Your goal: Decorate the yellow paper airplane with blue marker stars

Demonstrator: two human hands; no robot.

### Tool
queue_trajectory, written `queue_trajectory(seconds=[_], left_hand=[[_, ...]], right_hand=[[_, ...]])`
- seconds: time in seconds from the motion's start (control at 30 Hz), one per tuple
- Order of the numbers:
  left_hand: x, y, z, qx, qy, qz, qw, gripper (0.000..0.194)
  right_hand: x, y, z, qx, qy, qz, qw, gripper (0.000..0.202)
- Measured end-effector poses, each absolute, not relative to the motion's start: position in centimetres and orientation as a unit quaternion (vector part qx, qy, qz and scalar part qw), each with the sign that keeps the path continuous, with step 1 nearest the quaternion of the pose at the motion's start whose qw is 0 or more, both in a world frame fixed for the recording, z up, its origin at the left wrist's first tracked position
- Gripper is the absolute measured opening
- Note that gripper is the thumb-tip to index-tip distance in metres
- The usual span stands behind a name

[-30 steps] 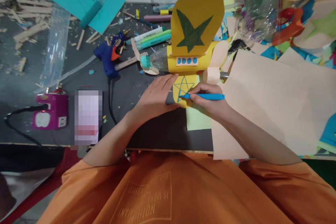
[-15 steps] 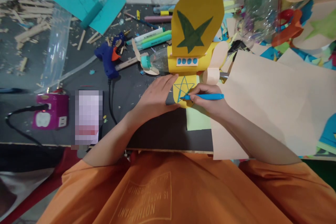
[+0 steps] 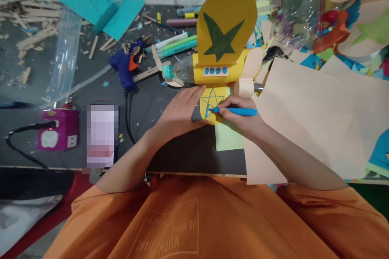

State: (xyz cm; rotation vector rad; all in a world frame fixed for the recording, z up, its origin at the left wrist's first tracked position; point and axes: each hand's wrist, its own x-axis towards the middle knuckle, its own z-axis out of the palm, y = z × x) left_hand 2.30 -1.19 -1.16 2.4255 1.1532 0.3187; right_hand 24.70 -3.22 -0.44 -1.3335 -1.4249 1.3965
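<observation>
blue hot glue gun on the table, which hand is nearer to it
Left. The left hand lies below and right of the hot glue gun in view; the right hand, holding a blue marker, is farther right.

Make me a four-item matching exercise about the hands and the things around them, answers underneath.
Column one:
1. Blue marker
2. Left hand
3. Glue gun
4. Bottle cap

Column two:
A. Dark blue and orange
B. Resting against the yellow flap with the star outline
C. Teal
D. Held in the right hand

Right pairs: 1-D, 2-B, 3-A, 4-C
</observation>
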Motion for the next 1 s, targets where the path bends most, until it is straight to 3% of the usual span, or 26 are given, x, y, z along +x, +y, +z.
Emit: queue_trajectory(seconds=[0.43, 0.67, 1.0], left_hand=[[2.21, -1.12, -1.17, 0.875, 0.415, 0.111, 0.225, 0.088], [2.44, -1.09, -0.49, 0.869, 0.422, 0.096, 0.241, 0.083], [2.59, -1.12, -0.36, 0.860, 0.433, 0.090, 0.255, 0.082]], right_hand=[[24.73, -3.18, 0.02, -0.483, -0.591, 0.568, 0.309, 0.018], [24.80, -3.25, -0.57, -0.519, -0.552, 0.527, 0.385, 0.026], [24.78, -3.24, -0.40, -0.517, -0.559, 0.527, 0.378, 0.025]])
